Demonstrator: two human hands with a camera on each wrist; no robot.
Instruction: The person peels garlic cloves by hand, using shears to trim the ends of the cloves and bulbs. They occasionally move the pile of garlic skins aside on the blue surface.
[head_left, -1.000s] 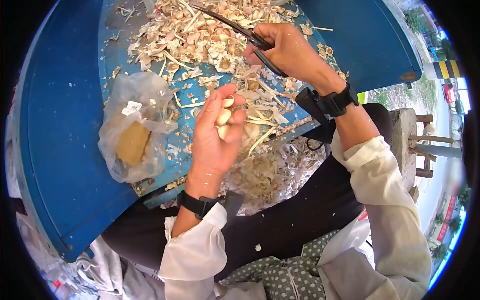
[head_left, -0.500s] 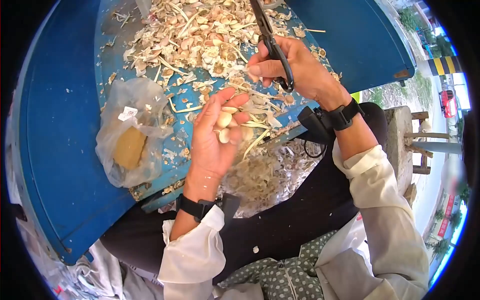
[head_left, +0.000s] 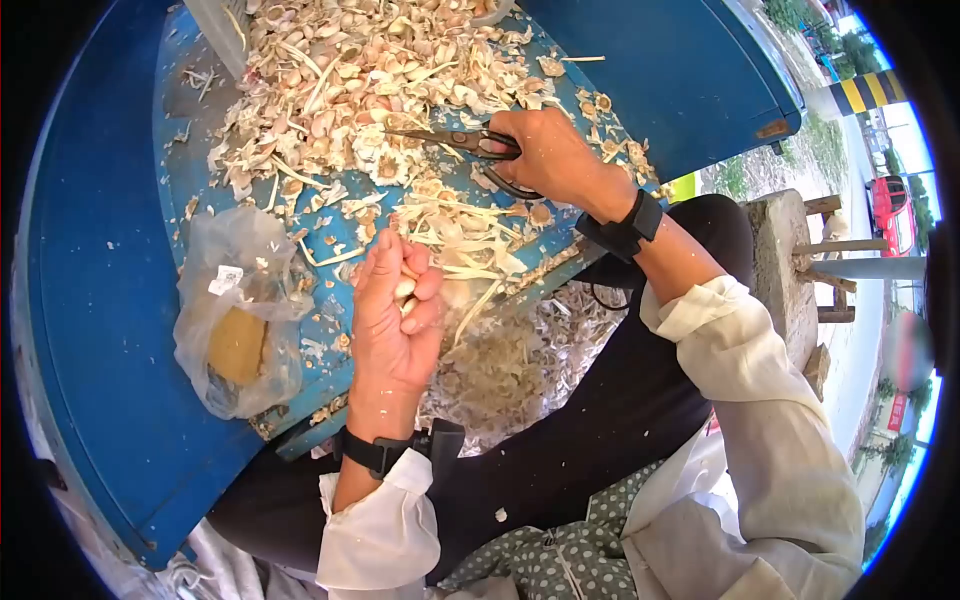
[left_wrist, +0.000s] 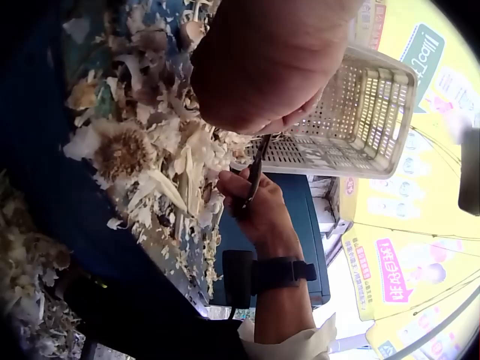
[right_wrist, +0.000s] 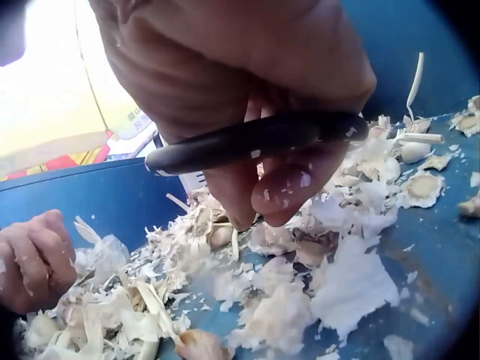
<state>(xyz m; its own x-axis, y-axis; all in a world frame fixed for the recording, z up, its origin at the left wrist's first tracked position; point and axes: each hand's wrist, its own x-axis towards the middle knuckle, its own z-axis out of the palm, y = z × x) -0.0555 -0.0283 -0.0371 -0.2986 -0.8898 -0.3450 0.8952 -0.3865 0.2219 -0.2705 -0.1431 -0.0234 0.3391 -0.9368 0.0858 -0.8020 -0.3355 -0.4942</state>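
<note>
My left hand (head_left: 393,320) curls its fingers round several peeled garlic cloves (head_left: 405,288), pale and smooth, partly hidden by the fingers. In my right hand (head_left: 555,160) is a pair of dark-handled scissors (head_left: 465,140), blades pointing left over the heap of garlic (head_left: 330,110). The right wrist view has a handle loop (right_wrist: 247,142) across the palm, with fingertips (right_wrist: 281,195) right down at the loose garlic skins (right_wrist: 352,292). Dry stalks and a root end (left_wrist: 124,154) lie near my left hand.
A clear plastic bag (head_left: 240,270) with a tan block in it lies left on the blue table (head_left: 110,330). A pale slatted basket (left_wrist: 337,112) stands beyond the heap. More skins (head_left: 500,380) lie below the table edge, by the person's dark-trousered legs. A wooden stool (head_left: 790,270) is at right.
The scissors have swung from pointing upward to pointing left over the heap. My left fingers have drawn in closer round the cloves. The head view has shifted, moving the table left and down.
</note>
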